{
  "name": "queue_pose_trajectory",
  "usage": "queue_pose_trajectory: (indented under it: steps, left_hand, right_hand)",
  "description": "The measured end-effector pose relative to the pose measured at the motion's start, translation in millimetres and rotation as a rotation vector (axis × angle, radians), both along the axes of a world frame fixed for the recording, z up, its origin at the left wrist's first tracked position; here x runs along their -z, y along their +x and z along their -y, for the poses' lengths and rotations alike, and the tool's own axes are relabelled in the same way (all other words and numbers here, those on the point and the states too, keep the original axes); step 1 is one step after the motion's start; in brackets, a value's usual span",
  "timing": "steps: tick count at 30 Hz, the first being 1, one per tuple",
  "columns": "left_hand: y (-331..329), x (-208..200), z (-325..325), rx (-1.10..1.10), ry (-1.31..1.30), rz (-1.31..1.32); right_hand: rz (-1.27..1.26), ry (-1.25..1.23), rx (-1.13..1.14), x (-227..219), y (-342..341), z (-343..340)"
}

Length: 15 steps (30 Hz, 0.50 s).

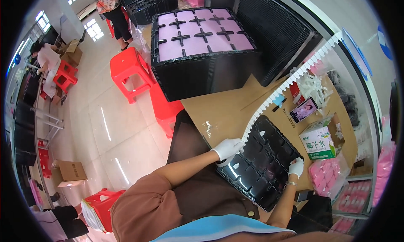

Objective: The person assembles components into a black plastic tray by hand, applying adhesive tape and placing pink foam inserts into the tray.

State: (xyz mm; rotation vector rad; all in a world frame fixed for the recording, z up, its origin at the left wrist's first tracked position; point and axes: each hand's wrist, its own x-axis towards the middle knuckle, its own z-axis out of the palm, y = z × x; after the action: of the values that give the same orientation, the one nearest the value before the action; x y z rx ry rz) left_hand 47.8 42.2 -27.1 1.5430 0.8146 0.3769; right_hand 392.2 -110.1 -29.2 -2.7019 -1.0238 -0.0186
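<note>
My left hand (pixel 228 150), in a white glove, is closed at the left side of a black plastic tray (pixel 269 155). It pinches the lower end of a long white toothed strip (pixel 281 89), which arcs up to the far right. The tray lies tilted close to my lap, its compartments split by raised ribs. Small white pieces (pixel 262 133) show in a few compartments. At the tray's right edge is my right hand (pixel 296 167), also gloved, its fingers curled on the rim. Whether it holds a small piece too is hidden.
Brown cardboard (pixel 227 111) covers the worktable. A phone (pixel 304 110), a cut-open carton (pixel 318 140) and bagged pink parts (pixel 326 174) sit right. Stacked black trays with pink sheets (pixel 206 33) stand ahead. Red stools (pixel 130 71) stand left; two other people are farther off.
</note>
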Motion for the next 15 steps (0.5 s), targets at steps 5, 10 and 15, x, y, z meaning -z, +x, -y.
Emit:
queue_pose_trajectory:
  steps: [5,10,15]
  left_hand:
    - [11,11,0,0.029,-0.057,0.031]
    - [5,22,-3,-0.127,-0.281,0.137]
    - [3,7,-9,-0.063,-0.124,0.049]
  right_hand:
    - [-0.138,0.203,-0.125,32,33,44]
    - [0.068,0.076,-0.258,-6,-3,21]
    - [-0.050,-0.041,-0.019,10,21,9]
